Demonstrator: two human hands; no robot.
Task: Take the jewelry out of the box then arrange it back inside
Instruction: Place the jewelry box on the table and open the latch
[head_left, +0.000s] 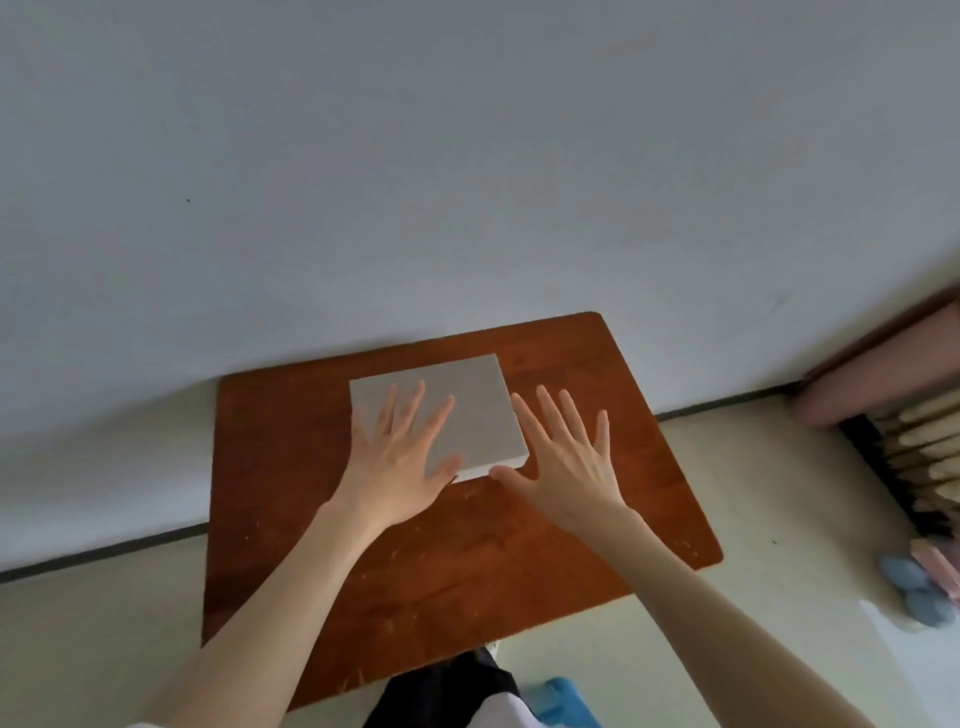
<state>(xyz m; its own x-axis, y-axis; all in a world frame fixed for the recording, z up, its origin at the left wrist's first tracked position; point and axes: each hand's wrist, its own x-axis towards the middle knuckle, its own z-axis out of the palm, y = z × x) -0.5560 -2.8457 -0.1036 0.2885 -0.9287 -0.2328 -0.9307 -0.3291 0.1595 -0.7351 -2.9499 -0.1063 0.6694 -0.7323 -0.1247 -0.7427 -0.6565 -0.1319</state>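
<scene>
One closed grey box on a brown wooden counter. Left hand, fingers spread flat over the lid, grip empty. Right hand, likewise spread and empty, beside the box's right edge.

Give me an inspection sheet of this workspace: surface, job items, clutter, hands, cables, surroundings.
Surface: brown wooden table, scratched, set against a pale wall.
Job's things: grey box lies closed at the table's far side; no jewelry seen.
Clutter: nothing seen on the table besides the box.
Hands: left hand spread flat over the box lid; right hand spread open at the box's right edge, its thumb by the near corner; contact cannot be told.
Cables: nothing seen.
Surroundings: pale floor; blue object near the person's feet; blue slippers and pink furniture at right.
</scene>
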